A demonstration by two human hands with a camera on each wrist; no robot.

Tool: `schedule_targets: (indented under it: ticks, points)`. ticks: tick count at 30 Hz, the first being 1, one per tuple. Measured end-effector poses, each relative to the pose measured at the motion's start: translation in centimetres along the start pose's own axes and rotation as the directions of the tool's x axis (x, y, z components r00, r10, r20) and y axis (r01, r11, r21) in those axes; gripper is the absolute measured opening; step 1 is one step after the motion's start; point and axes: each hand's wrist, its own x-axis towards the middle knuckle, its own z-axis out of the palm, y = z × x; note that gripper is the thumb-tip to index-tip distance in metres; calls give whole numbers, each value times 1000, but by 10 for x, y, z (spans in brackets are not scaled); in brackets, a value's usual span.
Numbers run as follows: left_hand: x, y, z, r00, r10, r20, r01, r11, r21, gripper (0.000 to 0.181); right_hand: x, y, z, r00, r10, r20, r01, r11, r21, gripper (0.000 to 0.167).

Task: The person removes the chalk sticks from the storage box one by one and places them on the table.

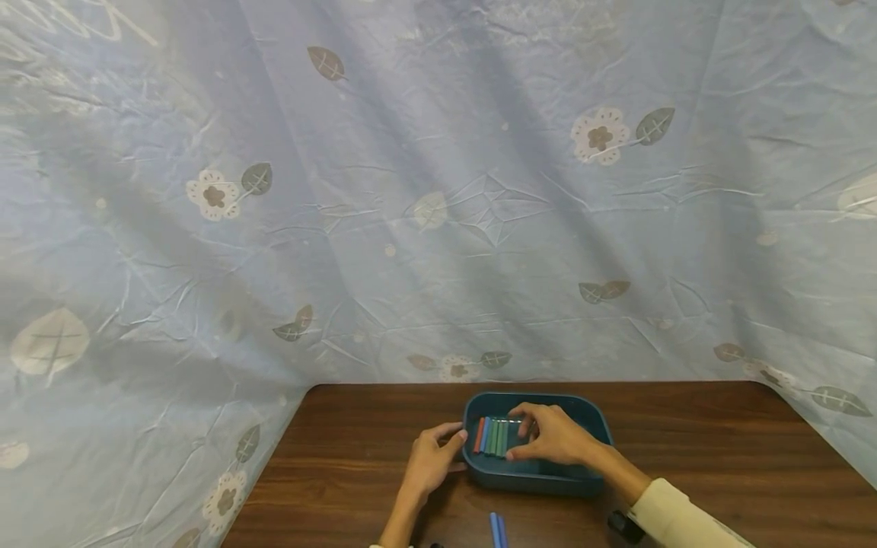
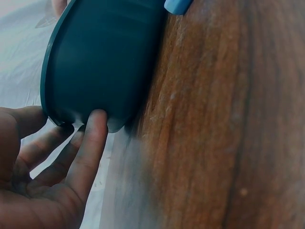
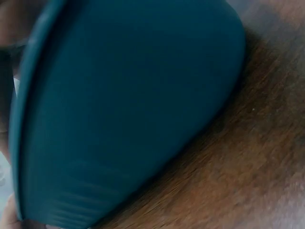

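A dark teal plastic bin (image 1: 521,483) stands on the table. Inside it, at the left, a row of red, blue and green sticks (image 1: 492,438) lies side by side, with a shiny clear edge like a clear pack. My right hand (image 1: 555,435) reaches into the bin and grips this pack across its width, thumb at the near edge, fingers at the far edge. My left hand (image 1: 430,460) rests against the bin's left end. In the left wrist view, its fingertips (image 2: 97,117) touch the outer wall. The right wrist view mostly shows the bin's outside wall (image 3: 124,95).
Two blue sticks (image 1: 499,530) lie on the brown wooden table (image 1: 356,434) in front of the bin. A small black object (image 1: 625,527) is near the right sleeve. Behind the table hangs a pale blue patterned cloth (image 1: 438,289).
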Motion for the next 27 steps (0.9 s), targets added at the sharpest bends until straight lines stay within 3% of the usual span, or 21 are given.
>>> schedule_targets:
  ticks: [14, 27]
  points:
    - [0, 0, 0, 1000, -1, 0, 1, 1000, 31, 43, 16, 26, 13, 999, 39, -18, -40, 999, -11, 81]
    - [-1, 0, -1, 1000, 13, 7, -14, 999, 43, 43, 21, 32, 21, 998, 66, -19, -67, 997, -42, 79]
